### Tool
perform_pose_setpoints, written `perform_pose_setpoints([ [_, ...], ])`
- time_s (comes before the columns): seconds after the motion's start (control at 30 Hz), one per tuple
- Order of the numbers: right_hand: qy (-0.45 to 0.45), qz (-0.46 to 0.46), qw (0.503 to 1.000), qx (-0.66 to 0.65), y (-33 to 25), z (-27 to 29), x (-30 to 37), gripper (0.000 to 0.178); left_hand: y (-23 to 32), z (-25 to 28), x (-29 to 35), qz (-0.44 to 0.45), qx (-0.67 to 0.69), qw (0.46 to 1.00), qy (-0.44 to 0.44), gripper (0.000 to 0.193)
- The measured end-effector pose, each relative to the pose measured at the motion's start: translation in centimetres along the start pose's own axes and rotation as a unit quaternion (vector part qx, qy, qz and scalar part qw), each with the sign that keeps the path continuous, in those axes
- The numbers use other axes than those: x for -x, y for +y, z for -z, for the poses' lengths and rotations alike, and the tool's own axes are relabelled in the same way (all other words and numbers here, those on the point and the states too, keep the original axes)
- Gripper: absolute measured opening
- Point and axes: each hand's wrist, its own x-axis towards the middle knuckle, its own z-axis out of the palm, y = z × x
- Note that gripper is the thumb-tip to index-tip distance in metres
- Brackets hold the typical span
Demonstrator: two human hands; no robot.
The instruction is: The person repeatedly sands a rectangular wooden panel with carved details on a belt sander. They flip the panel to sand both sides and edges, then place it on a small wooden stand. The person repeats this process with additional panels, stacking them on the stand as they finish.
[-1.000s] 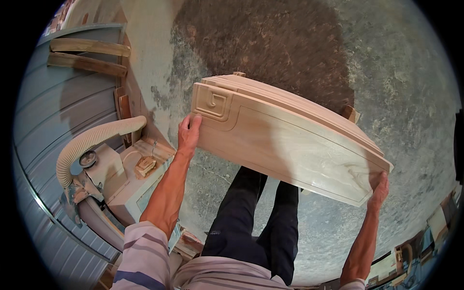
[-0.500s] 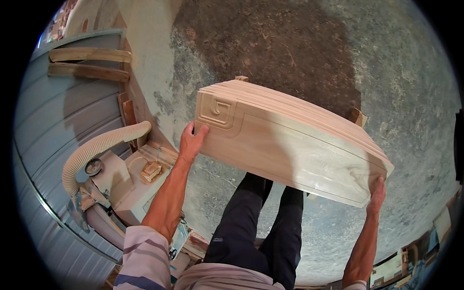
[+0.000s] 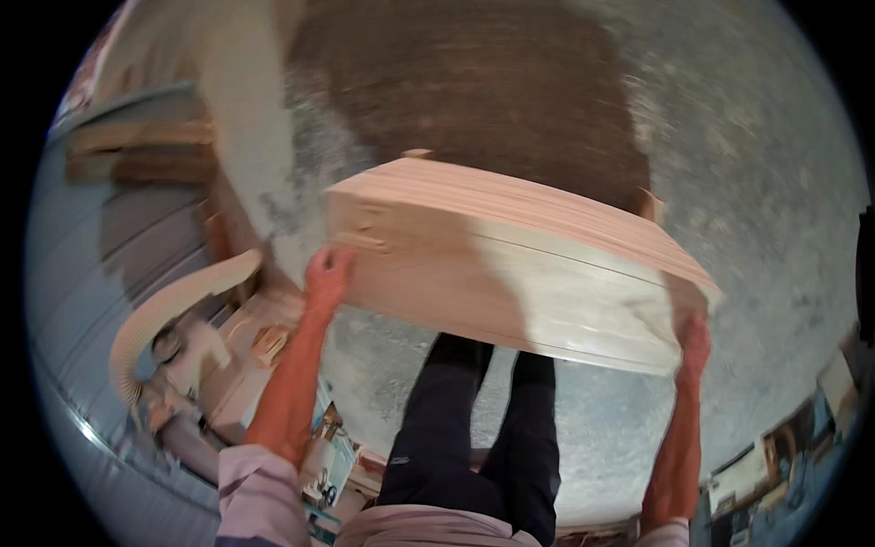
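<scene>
— Our left hand (image 3: 328, 273) and right hand (image 3: 694, 346) hold the carved board (image 3: 510, 287) by its ends, don't we?
— Yes, at the near face of the stack of boards (image 3: 547, 210)
— How far along are we?
— Its edges look lined up; our grip isn't released yet

No readable text; small pale mark (image 3: 400, 460) on dark trousers (image 3: 439, 419) too blurred.

From afar, I am seeing the board stack (image 3: 538, 211) lying mid-frame between the left hand (image 3: 328, 273) and the right hand (image 3: 695, 345), the legs (image 3: 526, 410) standing at lower centre, the hose (image 3: 187, 292) sitting at left and the planks (image 3: 138, 137) at upper left.
</scene>
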Motion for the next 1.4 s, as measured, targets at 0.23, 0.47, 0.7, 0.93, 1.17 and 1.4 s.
perform_pose_setpoints([
  [0.23,-0.012,-0.018,0.999,0.027,0.6,0.4,0.0,0.054,-1.1,1.5,0.3,0.012,0.041,0.998,-0.037,0.039],
  [0.47,-0.007,-0.102,0.993,-0.065,4.8,1.8,4.4,0.061,-0.5,0.9,0.6,0.005,0.107,0.993,-0.058,0.054],
  [0.7,0.013,-0.085,0.996,-0.033,6.2,0.9,5.0,0.047,-2.1,1.7,-0.6,-0.014,0.132,0.987,-0.091,0.053],
  [0.93,0.066,-0.092,0.993,-0.021,6.9,0.3,5.3,0.057,-0.6,1.3,0.1,0.004,0.091,0.994,-0.062,0.059],
  [1.17,0.041,-0.325,0.885,-0.331,10.0,-4.5,10.4,0.058,11.5,-2.5,3.2,-0.341,-0.239,0.909,0.022,0.066],
  [1.4,-0.087,-0.336,0.805,-0.481,3.8,-9.5,13.3,0.059,25.6,-15.2,8.5,-0.394,-0.251,0.837,-0.285,0.066],
])
